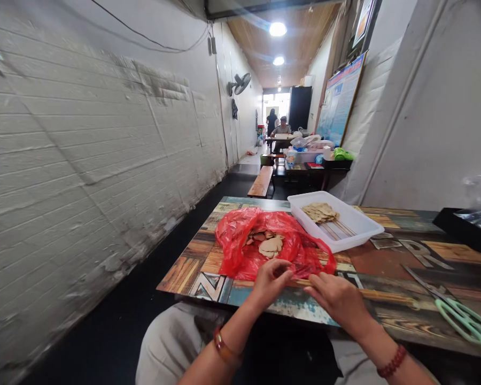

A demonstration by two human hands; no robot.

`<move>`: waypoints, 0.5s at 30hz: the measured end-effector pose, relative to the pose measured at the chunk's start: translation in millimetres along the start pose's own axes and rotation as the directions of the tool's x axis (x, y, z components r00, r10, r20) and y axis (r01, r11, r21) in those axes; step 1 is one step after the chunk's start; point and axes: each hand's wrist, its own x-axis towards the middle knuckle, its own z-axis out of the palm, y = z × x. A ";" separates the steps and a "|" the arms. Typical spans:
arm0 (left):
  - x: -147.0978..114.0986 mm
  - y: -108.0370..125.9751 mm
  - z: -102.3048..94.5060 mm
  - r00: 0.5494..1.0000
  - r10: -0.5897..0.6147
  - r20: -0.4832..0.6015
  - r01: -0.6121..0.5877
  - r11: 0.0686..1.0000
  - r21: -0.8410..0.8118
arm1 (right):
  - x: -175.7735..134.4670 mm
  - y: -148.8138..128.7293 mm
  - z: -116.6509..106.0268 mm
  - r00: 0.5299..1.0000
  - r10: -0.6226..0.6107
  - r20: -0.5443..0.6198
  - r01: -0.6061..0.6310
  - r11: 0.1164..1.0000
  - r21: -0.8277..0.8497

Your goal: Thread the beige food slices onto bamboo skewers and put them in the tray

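Observation:
A red plastic bag (234, 235) lies spread on the table, holding thin, pale, flat food slices (271, 246). At the bag's near edge is my left hand (270, 280), its fingers curled and thumb close to them; what they hold, if anything, is hidden. Thin bamboo skewers (385, 295) lie along the table's near side and pass under my right hand (339, 299), whose fingers are closed around their left end. Behind the bag, a white plastic tray (358, 216) contains a pile of skewered slices (319, 213), the sticks pointing toward me.
Scissors with pale green handles (463, 321) lie at the right of the patterned table (436, 278). A black box (468, 224) stands at the right edge. Beyond are a wooden bench (261, 182), a cluttered table, and people farther back (282, 128). A white wall (84, 133) runs along the left.

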 end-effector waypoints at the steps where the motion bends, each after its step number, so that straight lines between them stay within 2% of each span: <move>1: -1.8 0.9 1.6 0.999 0.037 0.038 -0.040 0.997 0.073 | 1.2 -7.3 -1.6 1.000 -0.025 0.011 0.025 0.999 0.030; 4: -7.8 3.2 2.6 0.986 0.072 0.151 -0.101 0.976 0.193 | 0.8 -18.5 -4.3 0.997 -0.063 0.036 0.060 0.995 0.085; 11: -20.5 7.0 -7.4 0.949 0.124 0.290 -0.227 0.907 0.354 | -6.8 -13.8 -1.8 0.996 -0.076 0.037 0.071 0.992 0.103; 15: -22.7 6.5 -10.7 0.934 0.119 0.336 -0.285 0.817 0.502 | -5.6 -15.6 -1.7 0.996 -0.083 0.039 0.077 0.989 0.128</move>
